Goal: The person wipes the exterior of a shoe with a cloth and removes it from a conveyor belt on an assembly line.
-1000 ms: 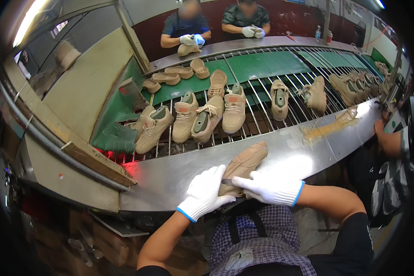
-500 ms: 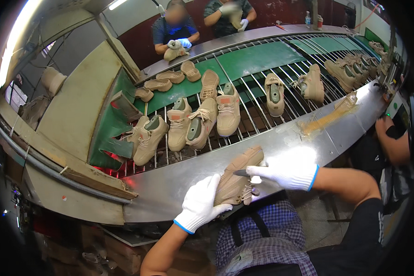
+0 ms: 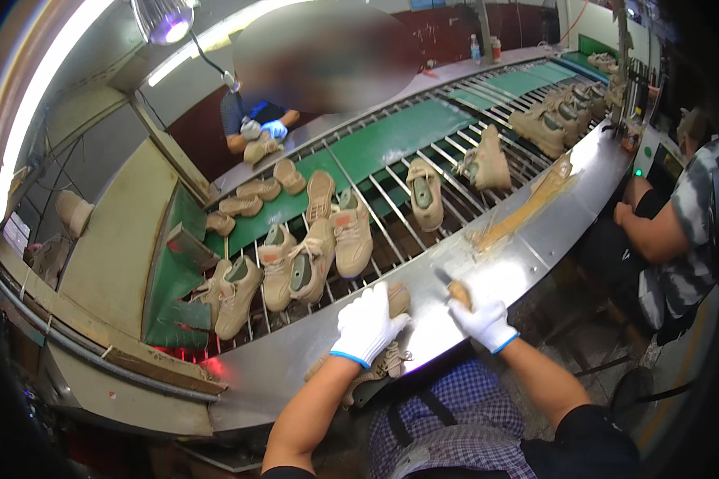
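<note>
Nr counter (image 3: 280,375) in front; shoe (image 3: 387,365) at its nr edge, L hand (image 3: 366,323) on it. R hand (image 3: 482,319) w/ tool (image 3: 459,294) to R, above counter. Rack (image 3: 397,206) just behind counter: shoe cluster (image 3: 355,243) on L, two shoes (image 3: 426,201) mid, shoe row (image 3: 545,130) far R. Soles (image 3: 258,189) behind L cluster. Far counter (image 3: 319,132) behind rack, bottles (image 3: 475,50) on it, R of co-worker (image 3: 233,120). Panel (image 3: 108,223) L of rack, another person (image 3: 679,227) far R.
</note>
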`<state>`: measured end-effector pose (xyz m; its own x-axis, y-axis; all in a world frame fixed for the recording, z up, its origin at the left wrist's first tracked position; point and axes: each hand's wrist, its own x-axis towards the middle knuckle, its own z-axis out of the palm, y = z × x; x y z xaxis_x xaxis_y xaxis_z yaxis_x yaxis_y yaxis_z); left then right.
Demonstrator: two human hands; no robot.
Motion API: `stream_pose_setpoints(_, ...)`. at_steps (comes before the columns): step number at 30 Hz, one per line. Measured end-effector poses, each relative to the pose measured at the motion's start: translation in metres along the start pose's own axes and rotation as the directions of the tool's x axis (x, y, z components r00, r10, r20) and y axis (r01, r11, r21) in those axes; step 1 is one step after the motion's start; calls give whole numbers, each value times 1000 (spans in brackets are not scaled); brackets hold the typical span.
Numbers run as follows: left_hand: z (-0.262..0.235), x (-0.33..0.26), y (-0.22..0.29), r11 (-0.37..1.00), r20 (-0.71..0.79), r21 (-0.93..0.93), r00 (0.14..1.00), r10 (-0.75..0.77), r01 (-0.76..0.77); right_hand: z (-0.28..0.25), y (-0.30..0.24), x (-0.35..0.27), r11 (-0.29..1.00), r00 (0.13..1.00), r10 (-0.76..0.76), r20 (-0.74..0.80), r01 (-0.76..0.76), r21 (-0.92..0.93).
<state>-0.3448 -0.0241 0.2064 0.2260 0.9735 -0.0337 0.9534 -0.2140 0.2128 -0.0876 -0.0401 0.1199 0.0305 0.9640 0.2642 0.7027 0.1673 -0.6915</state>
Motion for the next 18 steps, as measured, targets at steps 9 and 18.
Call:
stream_pose_setpoints(9,-94,-112,-25,907,-569,-204,799,196,-368,-8,4,0,874,964,180,197,-249,418)
stream_pose_setpoints(18,0,-161,-88,949,-234,-306,960,-152,75,9,-59,-28,970,882,-64,466,-55,238)
